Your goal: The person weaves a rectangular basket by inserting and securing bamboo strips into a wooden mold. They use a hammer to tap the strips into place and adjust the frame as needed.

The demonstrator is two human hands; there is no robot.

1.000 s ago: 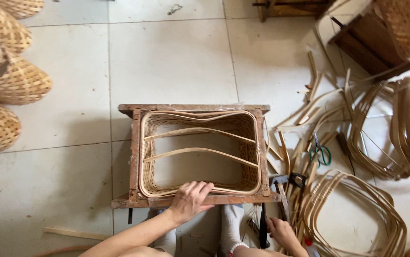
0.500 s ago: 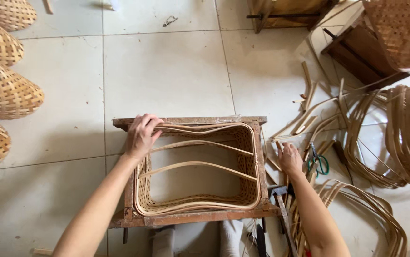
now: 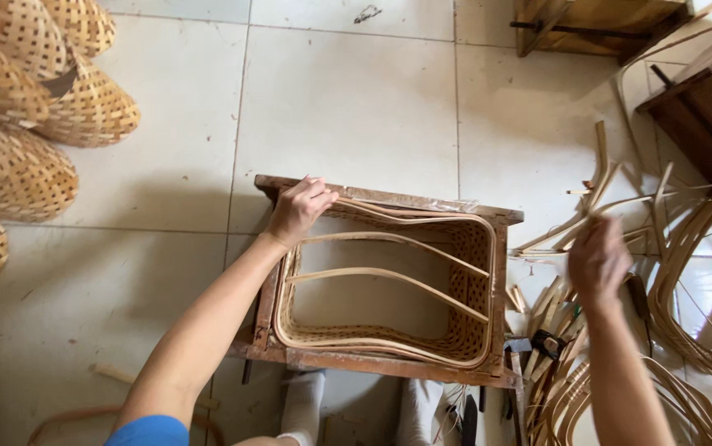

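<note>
Rattan woven rectangular basket (image 3: 389, 289) sits inside the brown wooden frame mould (image 3: 504, 289) at six o'clock. Your left hand (image 3: 298, 211) grips its ten-o'clock corner; your right hand (image 3: 597, 263) hovers blurred, grip unclear, over loose cane strips (image 3: 571, 227). Rim looks unfinished.

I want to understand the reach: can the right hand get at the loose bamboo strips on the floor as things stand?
Probably yes. The right hand hovers just above the loose bamboo strips beside the wooden frame, with nothing between them. Whether its grip is open is blurred.
</note>
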